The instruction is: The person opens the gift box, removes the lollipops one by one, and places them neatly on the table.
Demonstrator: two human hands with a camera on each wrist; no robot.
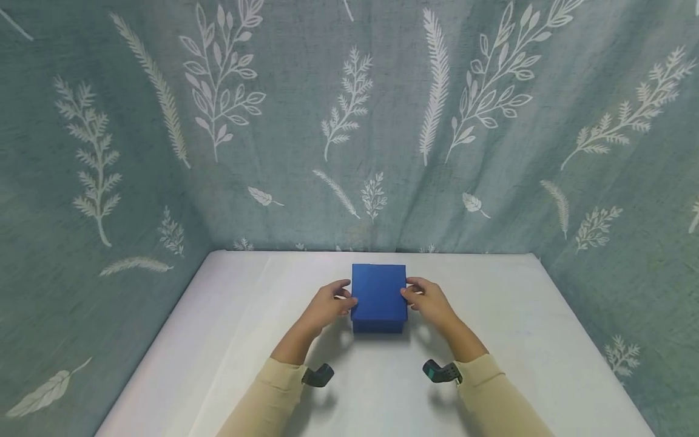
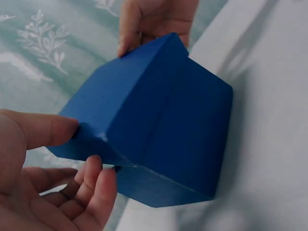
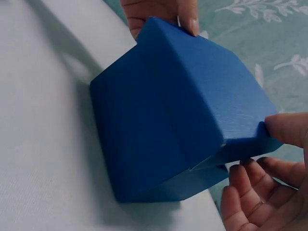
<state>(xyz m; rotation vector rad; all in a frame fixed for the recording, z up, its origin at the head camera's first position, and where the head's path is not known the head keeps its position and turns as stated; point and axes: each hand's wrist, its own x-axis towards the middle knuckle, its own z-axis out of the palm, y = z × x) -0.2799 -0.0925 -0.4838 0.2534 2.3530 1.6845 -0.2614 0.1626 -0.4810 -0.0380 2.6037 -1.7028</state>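
A blue lidded box (image 1: 379, 292) stands on the white table, its lid (image 2: 120, 77) overlapping the narrower base (image 2: 192, 130). My left hand (image 1: 329, 306) grips the lid's left side, with the thumb on the top edge and curled fingers at or under the rim. On the opposite side my right hand (image 1: 428, 300) holds the lid the same way, thumb above and fingers (image 3: 240, 175) below the rim. In both wrist views the lid sits over the base, with a slight gap under its rim near the fingers. The box's inside is hidden.
The white table (image 1: 262, 340) reaches back to a green curtain (image 1: 295, 121) with white leaf prints, which hangs behind and along both sides. Dark wrist bands with small devices (image 1: 319, 376) are worn over the beige sleeves (image 1: 267, 394).
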